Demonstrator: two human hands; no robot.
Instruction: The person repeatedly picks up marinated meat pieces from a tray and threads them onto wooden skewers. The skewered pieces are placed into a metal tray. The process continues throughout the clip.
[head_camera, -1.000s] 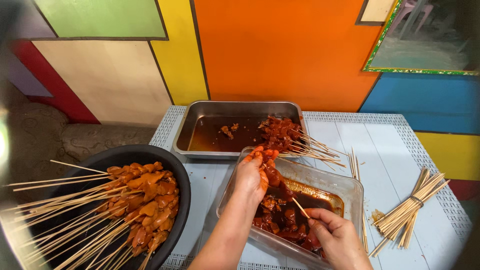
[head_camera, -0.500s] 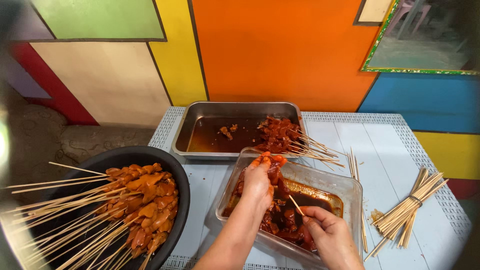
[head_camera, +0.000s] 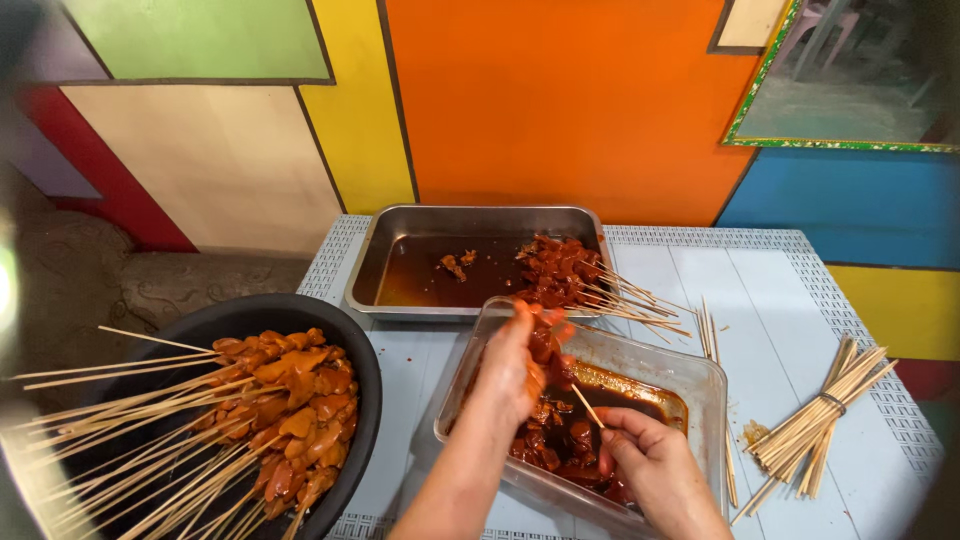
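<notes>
My left hand (head_camera: 512, 366), smeared with red sauce, grips a strip of marinated meat (head_camera: 546, 345) over a clear plastic container (head_camera: 690, 376). That container holds more dark red meat pieces (head_camera: 560, 435) in sauce. My right hand (head_camera: 652, 470) pinches a thin bamboo skewer (head_camera: 587, 405) near its end, the point aimed up at the held meat. The skewer tip sits just below the strip.
A metal tray (head_camera: 400, 262) with sauce and several finished skewers (head_camera: 575, 275) stands behind. A black basin (head_camera: 250, 315) at left is piled with skewered meat (head_camera: 295, 400). A tied bundle of bare sticks (head_camera: 825, 410) lies at right on the pale blue table (head_camera: 780, 300).
My left hand has turned slightly and lowered the meat strip toward the skewer. My right hand has edged the skewer up and left toward it.
</notes>
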